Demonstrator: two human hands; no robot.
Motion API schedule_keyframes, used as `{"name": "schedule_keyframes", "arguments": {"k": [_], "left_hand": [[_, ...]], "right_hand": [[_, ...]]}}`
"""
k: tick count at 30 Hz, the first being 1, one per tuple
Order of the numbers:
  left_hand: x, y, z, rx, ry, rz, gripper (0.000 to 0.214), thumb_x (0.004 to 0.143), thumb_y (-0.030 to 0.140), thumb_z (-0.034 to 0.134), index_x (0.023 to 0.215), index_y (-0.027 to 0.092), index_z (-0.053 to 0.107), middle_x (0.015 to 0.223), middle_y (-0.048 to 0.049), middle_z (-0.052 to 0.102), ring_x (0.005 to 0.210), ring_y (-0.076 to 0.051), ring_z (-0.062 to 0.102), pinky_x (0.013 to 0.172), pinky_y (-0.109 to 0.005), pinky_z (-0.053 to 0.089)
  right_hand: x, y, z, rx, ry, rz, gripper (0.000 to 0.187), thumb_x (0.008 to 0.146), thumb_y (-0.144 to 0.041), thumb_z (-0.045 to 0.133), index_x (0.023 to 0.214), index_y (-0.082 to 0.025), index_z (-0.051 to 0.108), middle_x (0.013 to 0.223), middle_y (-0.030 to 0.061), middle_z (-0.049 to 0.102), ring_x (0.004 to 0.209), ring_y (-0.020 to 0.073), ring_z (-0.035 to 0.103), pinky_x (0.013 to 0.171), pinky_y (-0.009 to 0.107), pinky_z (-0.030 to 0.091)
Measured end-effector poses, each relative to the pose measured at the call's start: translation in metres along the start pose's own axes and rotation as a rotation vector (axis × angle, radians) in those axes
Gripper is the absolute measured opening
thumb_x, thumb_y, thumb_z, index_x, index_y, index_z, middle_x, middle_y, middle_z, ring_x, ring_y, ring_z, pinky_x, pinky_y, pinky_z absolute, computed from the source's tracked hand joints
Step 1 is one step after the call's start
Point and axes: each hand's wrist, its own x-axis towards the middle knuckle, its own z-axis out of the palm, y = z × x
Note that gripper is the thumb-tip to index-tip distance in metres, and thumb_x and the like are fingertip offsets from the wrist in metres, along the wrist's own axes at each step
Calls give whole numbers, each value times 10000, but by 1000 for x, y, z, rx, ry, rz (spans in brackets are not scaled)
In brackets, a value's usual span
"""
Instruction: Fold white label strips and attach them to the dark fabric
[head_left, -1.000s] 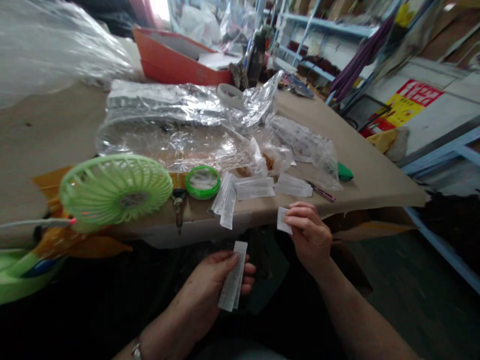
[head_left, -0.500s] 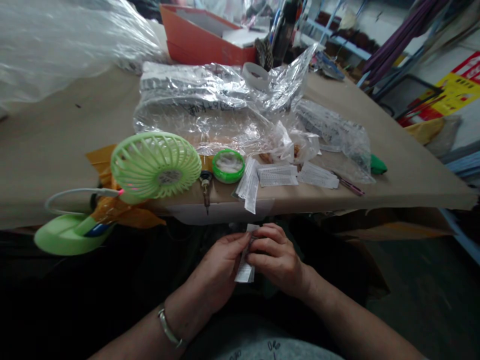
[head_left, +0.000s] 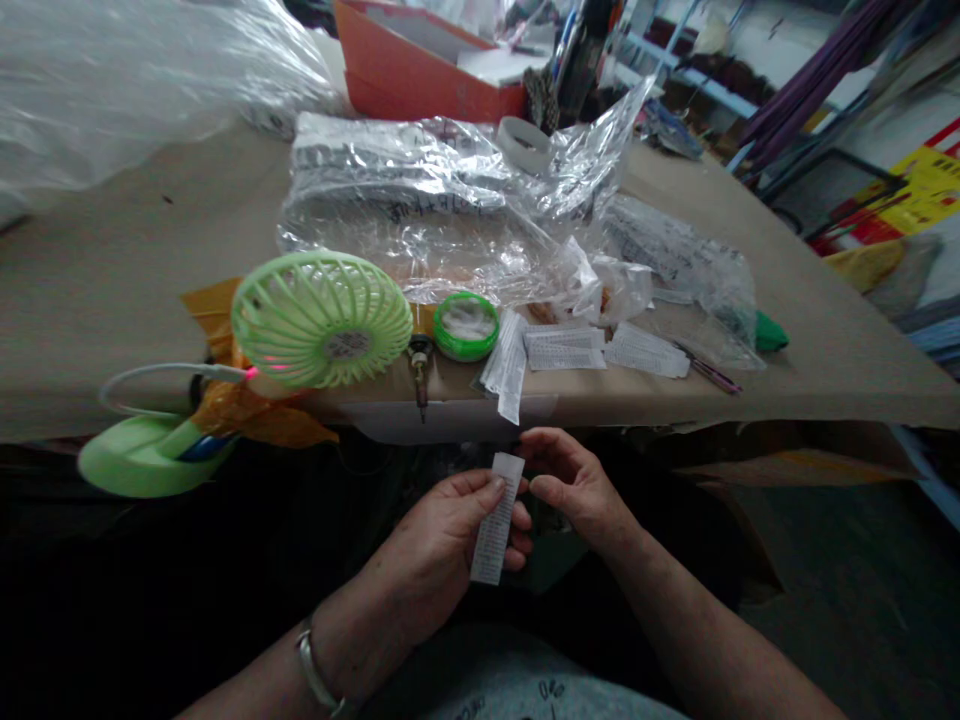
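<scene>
Pinched between thumb and fingers of my left hand is a narrow white printed label, its small lines of text facing up. I cannot tell whether it is one strip or a thin stack. My right hand is just right of the label's upper end, thumb and fingers apart, with nothing visible in it. Both hands are below the table's front edge. On the table beyond them lie a fanned pile of labels, a second pile of labels and a third pile of labels.
A green fan stands at the table's left edge. Beside it are a soldering-iron-like pointed tool and a round green tub. Tweezers lie right of the labels. Behind are clear plastic bags, a tape roll and an orange box.
My right hand has come off the label and opened out to the right. The label now shows nearly whole in my left hand. The view has shifted slightly.
</scene>
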Motion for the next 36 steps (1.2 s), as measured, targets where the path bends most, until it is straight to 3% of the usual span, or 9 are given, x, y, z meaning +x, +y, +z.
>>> {"name": "schedule_keyframes", "arguments": {"k": [2,5,9,13,16,19,22,26,36], "left_hand": [[-1,-2,0,19,-41,-1,215,798,342,635,843,131,647,663,-18,653,523,-105,596,514,-220,481],[-1,-6,-1,52,-76,6,243,802,368,630,829,127,647,676,-23,652,539,-99,588,523,-214,477],[-1,-9,-2,66,-76,2,250,796,373,634,864,133,649,669,-20,643,539,-103,579,519,-219,475],[-1,-9,-2,92,-101,-9,244,809,359,610,772,120,645,620,-14,609,505,-93,553,496,-210,454],[-2,-9,-5,110,-109,-4,259,812,371,607,737,124,638,615,-8,596,503,-91,551,496,-208,449],[-3,-8,-8,114,-103,15,252,807,382,618,764,134,639,638,-2,600,534,-94,565,512,-207,452],[-4,-7,-8,106,-76,30,234,796,374,636,810,141,638,641,4,605,542,-96,572,514,-206,449],[-6,-6,-6,111,-67,44,218,786,352,646,820,137,644,626,4,609,538,-100,575,515,-212,449],[-9,-10,-9,116,-55,52,215,778,354,649,834,147,640,618,7,611,531,-103,571,516,-219,451]], "right_hand": [[7,0,2,241,-176,202,495,679,-390,763,1121,-245,594,952,5,627,822,119,613,765,248,493],[15,0,5,389,-328,333,463,653,-338,786,1073,-209,641,858,-9,645,710,81,606,690,192,491],[21,5,7,432,-432,353,351,654,-324,778,962,-183,686,974,33,654,677,94,610,611,201,507],[24,9,9,445,-445,346,262,646,-315,784,844,-165,702,1054,42,631,776,115,622,677,212,515],[21,8,10,368,-425,344,296,681,-321,760,934,-184,690,950,21,647,745,105,618,692,222,512],[13,0,12,174,-322,263,409,730,-369,717,1101,-221,628,854,-2,649,702,110,618,679,247,519],[4,-11,13,-180,-177,7,419,798,-358,654,1188,-232,572,1022,36,644,889,160,627,818,314,508],[-5,-21,14,-611,-140,-271,392,869,-314,568,1241,-194,529,1177,102,592,1093,216,558,944,376,451],[-5,-19,23,-640,-149,-264,309,909,-304,500,1182,-182,573,1017,73,627,944,173,605,839,314,492]]}}
